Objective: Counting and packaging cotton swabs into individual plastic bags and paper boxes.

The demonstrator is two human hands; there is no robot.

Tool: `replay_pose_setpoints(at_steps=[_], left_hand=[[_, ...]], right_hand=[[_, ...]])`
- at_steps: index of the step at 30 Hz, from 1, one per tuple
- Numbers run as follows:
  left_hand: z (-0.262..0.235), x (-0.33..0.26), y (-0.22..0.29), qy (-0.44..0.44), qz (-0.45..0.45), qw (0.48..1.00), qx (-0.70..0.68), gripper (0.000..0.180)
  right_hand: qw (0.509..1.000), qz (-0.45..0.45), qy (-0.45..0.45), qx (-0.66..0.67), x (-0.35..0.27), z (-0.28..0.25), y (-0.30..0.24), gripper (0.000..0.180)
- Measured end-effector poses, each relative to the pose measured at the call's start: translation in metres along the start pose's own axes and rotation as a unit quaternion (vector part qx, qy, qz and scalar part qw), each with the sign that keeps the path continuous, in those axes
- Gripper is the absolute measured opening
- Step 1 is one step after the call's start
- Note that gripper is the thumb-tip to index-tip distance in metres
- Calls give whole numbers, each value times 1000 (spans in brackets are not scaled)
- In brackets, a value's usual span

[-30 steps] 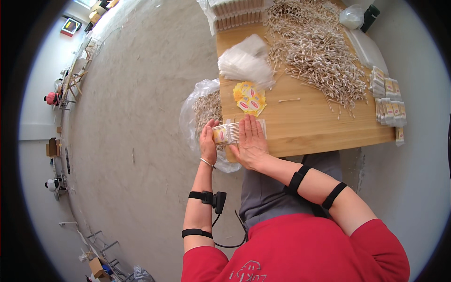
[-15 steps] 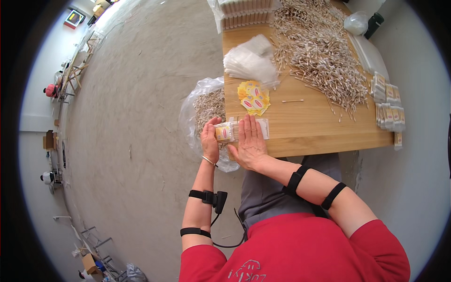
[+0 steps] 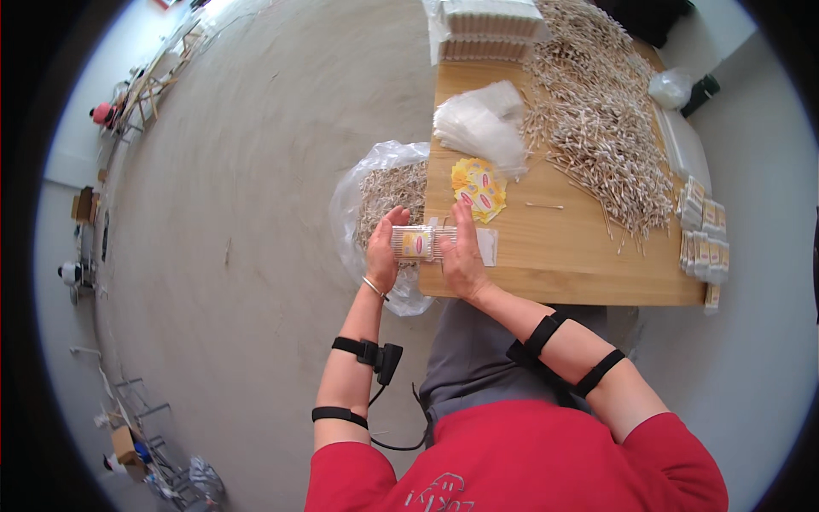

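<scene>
A small clear pack of cotton swabs (image 3: 415, 244) with a yellow-and-white label lies at the table's left front corner, sticking out past the edge. My left hand (image 3: 382, 254) is cupped around its outer end, fingers bent along it. On the other end, my right hand (image 3: 463, 263) stands on its side with fingers stretched, its palm facing the swab ends. A clear plastic flap (image 3: 487, 247) shows beyond the right hand. Just behind it lies a pile of yellow-and-white label cards (image 3: 479, 189). Whether the right palm presses the swabs is hard to see.
Loose swabs (image 3: 610, 128) heap across the table's back right. Clear empty bags (image 3: 482, 119) and bundled swabs (image 3: 486, 27) lie behind the cards. One swab (image 3: 544, 206) lies alone. Filled packs (image 3: 705, 230) stand at the right edge. A plastic sack of swabs (image 3: 388, 196) sits beside the table.
My right hand has lifted from lying flat across the pack and turned onto its side at the pack's end. My left hand keeps its hold. The whole view has shifted slightly.
</scene>
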State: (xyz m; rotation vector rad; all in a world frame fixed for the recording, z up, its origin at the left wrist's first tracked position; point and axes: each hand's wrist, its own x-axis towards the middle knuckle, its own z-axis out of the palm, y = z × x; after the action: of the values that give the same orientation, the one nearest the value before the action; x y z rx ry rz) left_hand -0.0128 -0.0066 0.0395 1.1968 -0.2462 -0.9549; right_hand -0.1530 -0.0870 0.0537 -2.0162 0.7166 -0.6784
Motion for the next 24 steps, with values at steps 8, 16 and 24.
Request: replay_pose_setpoints(at_steps=[8, 16, 24], left_hand=[[-15, 3, -12, -44, 18, 999, -5, 44], [-11, 2, -14, -44, 22, 999, 12, 44], [-6, -3, -20, 48, 48, 994, 87, 48]], right_hand=[[975, 17, 40, 219, 9, 17, -10, 53], [963, 29, 25, 265, 11, 39, -19, 51], [954, 28, 59, 293, 12, 45, -19, 50]])
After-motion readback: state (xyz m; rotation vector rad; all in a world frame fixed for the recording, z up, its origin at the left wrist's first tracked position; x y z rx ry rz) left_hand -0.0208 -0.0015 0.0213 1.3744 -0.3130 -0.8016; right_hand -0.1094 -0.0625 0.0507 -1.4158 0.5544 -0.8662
